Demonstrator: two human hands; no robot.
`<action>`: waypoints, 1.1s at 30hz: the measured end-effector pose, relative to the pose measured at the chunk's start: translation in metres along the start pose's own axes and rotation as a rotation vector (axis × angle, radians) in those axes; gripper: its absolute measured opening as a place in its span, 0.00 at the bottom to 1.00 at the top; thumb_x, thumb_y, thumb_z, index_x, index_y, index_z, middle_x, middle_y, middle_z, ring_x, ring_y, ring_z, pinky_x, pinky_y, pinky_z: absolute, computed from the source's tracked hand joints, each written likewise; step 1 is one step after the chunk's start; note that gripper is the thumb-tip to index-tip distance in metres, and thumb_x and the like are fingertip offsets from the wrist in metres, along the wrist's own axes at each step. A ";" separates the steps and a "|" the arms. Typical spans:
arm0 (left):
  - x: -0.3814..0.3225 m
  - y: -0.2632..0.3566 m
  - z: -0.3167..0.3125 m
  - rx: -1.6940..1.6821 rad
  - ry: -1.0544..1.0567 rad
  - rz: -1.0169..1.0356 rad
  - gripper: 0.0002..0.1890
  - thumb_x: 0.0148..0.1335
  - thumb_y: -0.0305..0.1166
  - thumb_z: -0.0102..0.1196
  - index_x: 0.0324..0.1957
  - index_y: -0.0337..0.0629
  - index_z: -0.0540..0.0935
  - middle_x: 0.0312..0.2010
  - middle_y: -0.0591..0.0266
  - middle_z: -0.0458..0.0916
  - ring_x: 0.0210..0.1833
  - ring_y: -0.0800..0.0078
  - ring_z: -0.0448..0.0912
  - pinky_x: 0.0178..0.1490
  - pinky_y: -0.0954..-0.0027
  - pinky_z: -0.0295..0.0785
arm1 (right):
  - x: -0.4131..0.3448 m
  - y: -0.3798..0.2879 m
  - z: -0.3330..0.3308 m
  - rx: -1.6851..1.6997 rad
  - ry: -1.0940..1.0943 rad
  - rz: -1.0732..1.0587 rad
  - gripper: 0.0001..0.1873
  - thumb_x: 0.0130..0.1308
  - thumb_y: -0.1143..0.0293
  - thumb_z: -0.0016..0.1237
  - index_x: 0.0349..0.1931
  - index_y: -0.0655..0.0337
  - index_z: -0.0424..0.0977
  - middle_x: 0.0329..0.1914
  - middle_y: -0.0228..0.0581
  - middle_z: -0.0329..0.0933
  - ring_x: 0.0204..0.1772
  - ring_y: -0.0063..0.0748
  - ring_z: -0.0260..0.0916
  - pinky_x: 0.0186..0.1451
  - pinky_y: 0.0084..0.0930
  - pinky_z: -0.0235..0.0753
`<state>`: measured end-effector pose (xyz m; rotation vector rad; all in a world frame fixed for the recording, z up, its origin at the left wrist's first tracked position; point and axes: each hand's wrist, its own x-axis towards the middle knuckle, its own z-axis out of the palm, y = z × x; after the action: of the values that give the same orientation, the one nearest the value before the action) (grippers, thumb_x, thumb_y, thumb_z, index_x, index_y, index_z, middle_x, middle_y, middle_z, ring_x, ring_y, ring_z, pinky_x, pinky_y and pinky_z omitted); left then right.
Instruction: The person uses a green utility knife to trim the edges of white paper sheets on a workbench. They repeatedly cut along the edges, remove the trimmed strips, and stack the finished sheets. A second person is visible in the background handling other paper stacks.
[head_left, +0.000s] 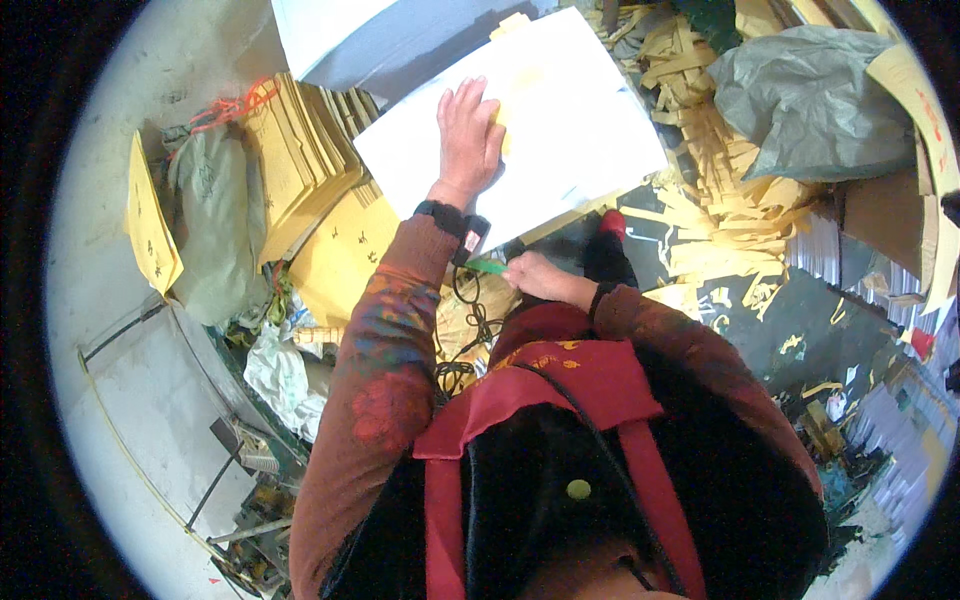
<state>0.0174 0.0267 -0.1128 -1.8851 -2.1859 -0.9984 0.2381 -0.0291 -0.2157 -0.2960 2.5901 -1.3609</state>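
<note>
A large white sheet or board (577, 142) lies before me, tilted in view, with a faint yellow patch near its middle. My left hand (471, 142) rests flat on its left part, palm down, holding nothing. Close to my body, below the sheet's near corner, my right hand (546, 277) grips a slim green object (486, 265), perhaps a tool handle; most of it is hidden by the fingers. A black device (471, 238) with a cable sits by my left wrist.
Stacked brown card (300, 150) and a tied grey-green sack (217, 217) stand at left. Paper strips (727, 202) litter the floor at right, below a grey plastic bag (810, 97). A black cable (480, 326) hangs by my apron. Paper stacks (896, 435) stand at lower right.
</note>
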 end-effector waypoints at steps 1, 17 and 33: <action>0.003 -0.001 -0.001 0.009 0.011 0.003 0.16 0.56 0.27 0.49 0.48 0.41 0.68 0.60 0.45 0.62 0.66 0.48 0.57 0.68 0.44 0.43 | 0.000 0.003 -0.015 -0.228 -0.118 -0.152 0.14 0.59 0.67 0.45 0.21 0.70 0.73 0.17 0.53 0.70 0.21 0.47 0.70 0.26 0.39 0.68; -0.003 -0.001 0.002 -0.082 0.083 -0.011 0.21 0.55 0.29 0.50 0.52 0.40 0.66 0.60 0.47 0.65 0.66 0.50 0.58 0.69 0.47 0.44 | -0.120 0.112 -0.301 -0.062 0.089 0.675 0.17 0.64 0.60 0.43 0.22 0.64 0.69 0.16 0.32 0.65 0.22 0.20 0.60 0.25 0.25 0.63; -0.003 -0.004 0.002 -0.056 0.066 0.012 0.16 0.59 0.34 0.45 0.48 0.38 0.68 0.60 0.46 0.64 0.66 0.49 0.58 0.69 0.47 0.44 | -0.004 -0.040 -0.061 0.021 -0.271 0.024 0.12 0.58 0.64 0.43 0.25 0.64 0.74 0.26 0.50 0.75 0.32 0.53 0.72 0.36 0.39 0.72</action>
<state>0.0150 0.0252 -0.1177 -1.8580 -2.1297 -1.1147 0.2295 -0.0024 -0.1486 -0.4134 2.3479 -1.2435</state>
